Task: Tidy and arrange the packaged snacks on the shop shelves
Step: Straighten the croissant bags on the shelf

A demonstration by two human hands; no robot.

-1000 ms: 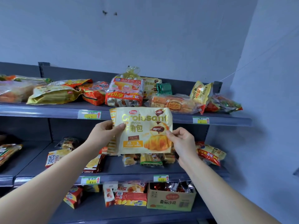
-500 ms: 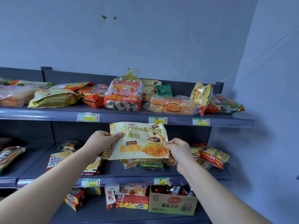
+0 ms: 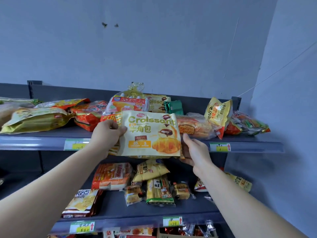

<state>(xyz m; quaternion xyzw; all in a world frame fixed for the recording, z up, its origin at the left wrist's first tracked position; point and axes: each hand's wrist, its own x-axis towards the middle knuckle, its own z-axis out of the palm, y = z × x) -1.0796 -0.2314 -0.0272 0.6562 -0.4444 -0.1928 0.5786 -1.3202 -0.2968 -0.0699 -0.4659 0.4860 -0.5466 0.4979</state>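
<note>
In the head view, the pale yellow foil "Croissant" bag (image 3: 151, 134) had risen since a second earlier: then it hung in front of the middle shelf, and half a second ago lower still, whereas now it stood at the centre of the frame, level with the front lip of the grey metal top shelf (image 3: 248, 143). I judged this as the bag being carried up for placing on that shelf, possibly to join the second croissant bag (image 3: 157, 103) lying at the back, just above it in the frame.

The left hand (image 3: 106, 134) pinched the bag's left edge, thumb on the printed face and fingers curled behind. The right hand (image 3: 195, 152) supported the lower right corner from behind and below; its fingers were loosely extended, and I could not tell how firmly they closed on the foil.

The top shelf held a loose row of packets: a gold flat bag (image 3: 34, 119) at the left of the frame, an orange-red packet (image 3: 87, 114), a clear tied bag of orange cakes (image 3: 128, 102), a clear-wrapped bread loaf (image 3: 195, 127) and a yellow crisp bag (image 3: 217, 110) toward the right. The grey middle shelf (image 3: 120, 219), lower in the frame, held an orange-and-white cake packet (image 3: 111, 176) and several small yellow snack packs (image 3: 159, 191) lying untidily. A cardboard box showed at the bottom edge, its contents unclear.
</note>
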